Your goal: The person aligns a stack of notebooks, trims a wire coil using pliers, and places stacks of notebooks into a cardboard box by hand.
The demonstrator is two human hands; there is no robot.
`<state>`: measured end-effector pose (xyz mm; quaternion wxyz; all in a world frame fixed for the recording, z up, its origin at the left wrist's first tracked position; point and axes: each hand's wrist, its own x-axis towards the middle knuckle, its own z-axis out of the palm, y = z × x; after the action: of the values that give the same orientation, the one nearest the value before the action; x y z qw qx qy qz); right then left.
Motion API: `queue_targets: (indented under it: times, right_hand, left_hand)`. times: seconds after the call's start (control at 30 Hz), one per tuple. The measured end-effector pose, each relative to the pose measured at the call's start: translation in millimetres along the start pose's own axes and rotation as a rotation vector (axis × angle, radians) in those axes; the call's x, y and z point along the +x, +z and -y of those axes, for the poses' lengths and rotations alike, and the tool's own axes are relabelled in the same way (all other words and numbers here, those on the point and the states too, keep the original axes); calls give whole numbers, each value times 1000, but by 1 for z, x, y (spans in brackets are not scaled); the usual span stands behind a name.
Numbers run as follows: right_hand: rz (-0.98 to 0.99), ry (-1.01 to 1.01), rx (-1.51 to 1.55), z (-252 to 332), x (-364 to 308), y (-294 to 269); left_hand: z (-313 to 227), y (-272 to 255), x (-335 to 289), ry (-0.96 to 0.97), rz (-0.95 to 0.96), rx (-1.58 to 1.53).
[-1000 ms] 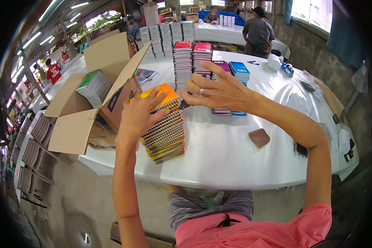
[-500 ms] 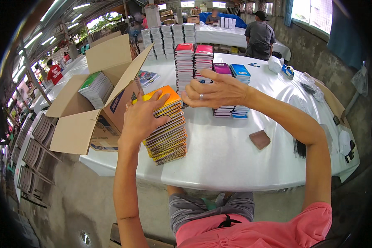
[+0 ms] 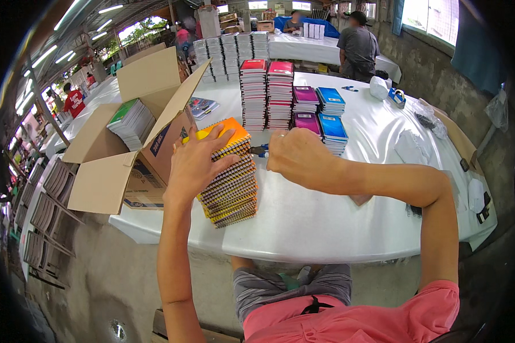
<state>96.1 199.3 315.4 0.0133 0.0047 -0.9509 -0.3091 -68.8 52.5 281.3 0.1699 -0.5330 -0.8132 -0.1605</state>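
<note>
Notebk stack (image 3: 231, 186) under L fingers (image 3: 220, 141) – blue tool (image 3: 262, 150) in R fingers (image 3: 277, 153).

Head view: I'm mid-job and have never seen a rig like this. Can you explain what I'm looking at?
There's no machine here: these are a person's bare hands, seen from the left of two fisheye cameras worn on the head. It looks down, and its wide lens bends straight edges.

The left hand rests on a stack of orange notebooks. The right hand grips what looks like pliers, tip at the notebooks' coil edge; contact is hard to tell.

On the white table, an open box stands to the left. Beyond the hands are red notebooks, purple notebooks and blue notebooks.
</note>
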Motion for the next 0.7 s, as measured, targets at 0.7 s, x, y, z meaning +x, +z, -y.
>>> queue_targets:
  times: [0.7]
  right_hand:
    - [-949, -334, -541, -59, 16, 32]
  left_hand:
    - [-2, -4, 3, -10, 42, -22]
